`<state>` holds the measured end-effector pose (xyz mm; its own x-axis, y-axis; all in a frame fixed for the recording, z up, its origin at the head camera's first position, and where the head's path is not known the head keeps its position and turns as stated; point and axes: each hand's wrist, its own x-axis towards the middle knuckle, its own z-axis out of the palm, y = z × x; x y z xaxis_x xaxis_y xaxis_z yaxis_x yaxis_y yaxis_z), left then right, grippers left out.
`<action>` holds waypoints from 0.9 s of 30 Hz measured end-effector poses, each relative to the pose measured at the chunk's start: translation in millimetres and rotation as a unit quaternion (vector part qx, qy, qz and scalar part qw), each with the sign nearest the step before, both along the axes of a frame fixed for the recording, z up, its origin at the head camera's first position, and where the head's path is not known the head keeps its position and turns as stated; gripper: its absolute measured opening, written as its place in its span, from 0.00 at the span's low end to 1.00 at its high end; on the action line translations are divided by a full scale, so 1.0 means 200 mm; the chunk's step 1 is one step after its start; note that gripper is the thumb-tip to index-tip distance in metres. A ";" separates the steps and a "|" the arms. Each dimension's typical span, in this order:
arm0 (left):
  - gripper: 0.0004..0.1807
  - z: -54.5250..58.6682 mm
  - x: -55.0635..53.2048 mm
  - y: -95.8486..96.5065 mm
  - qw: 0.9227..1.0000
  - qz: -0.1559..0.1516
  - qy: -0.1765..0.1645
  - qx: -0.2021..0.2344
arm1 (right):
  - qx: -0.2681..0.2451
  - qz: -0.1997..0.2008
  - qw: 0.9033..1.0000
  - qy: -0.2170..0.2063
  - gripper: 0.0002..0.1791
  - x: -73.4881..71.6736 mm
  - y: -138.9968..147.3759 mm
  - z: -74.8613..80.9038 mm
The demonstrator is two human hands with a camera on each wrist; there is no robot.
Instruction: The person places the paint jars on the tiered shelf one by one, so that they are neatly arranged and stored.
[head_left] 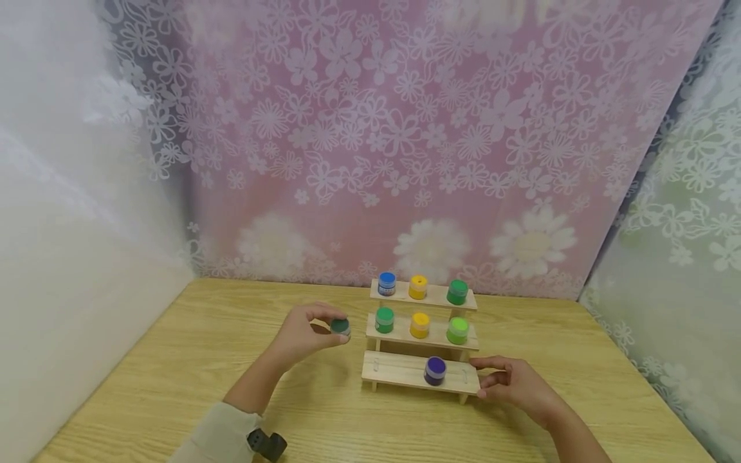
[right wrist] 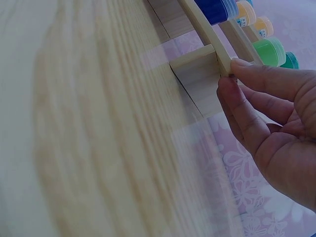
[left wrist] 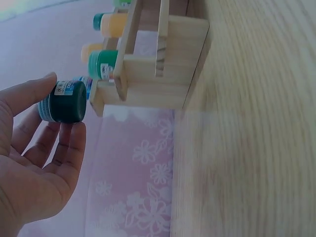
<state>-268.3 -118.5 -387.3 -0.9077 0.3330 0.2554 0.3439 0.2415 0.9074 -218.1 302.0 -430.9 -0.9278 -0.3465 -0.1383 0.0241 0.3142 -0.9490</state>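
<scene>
Between thumb and fingertips my left hand (head_left: 307, 331) pinches a dark green paint jar (left wrist: 69, 102), held in the air left of a three-tier wooden rack (head_left: 399, 373). My right hand (head_left: 521, 386) grips the right end of the rack's lowest shelf, thumb and fingers on its edge in the right wrist view. A purple paint jar (head_left: 435, 371) stands on that lowest shelf. The middle shelf bears a green jar (head_left: 384, 320), a yellow jar (head_left: 419, 325) and a light green jar (head_left: 457, 330). Blue (head_left: 386, 284), yellow and green jars stand on the top shelf.
The rack stands on a wood-grain table (head_left: 202, 360). Behind it hangs a pink flowered curtain (head_left: 399, 161), with pale sheets at the left and right. A black device (head_left: 266, 444) is strapped at the left wrist.
</scene>
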 end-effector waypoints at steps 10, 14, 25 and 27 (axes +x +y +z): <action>0.19 -0.01 0.03 0.12 0.998 -0.056 -0.011 0.011 | 0.000 0.006 1.000 0.001 0.36 0.00 0.00 0.00; 0.18 0.00 0.04 0.16 0.998 -0.065 -0.001 -0.001 | 0.005 0.007 1.000 0.001 0.36 0.00 -0.01 0.00; 0.15 0.03 0.05 0.28 0.995 -0.089 0.024 -0.047 | 0.013 -0.001 1.000 -0.009 0.37 0.00 -0.01 0.01; 0.15 0.02 0.05 0.30 0.993 -0.098 0.018 -0.055 | 0.010 0.002 1.000 -0.009 0.37 0.00 0.00 0.01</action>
<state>-257.6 -58.3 -382.7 -0.8135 0.5302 0.2388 0.4258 0.2635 0.8656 -217.7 301.1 -428.2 -0.9235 -0.3473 -0.1628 0.0407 0.3332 -0.9420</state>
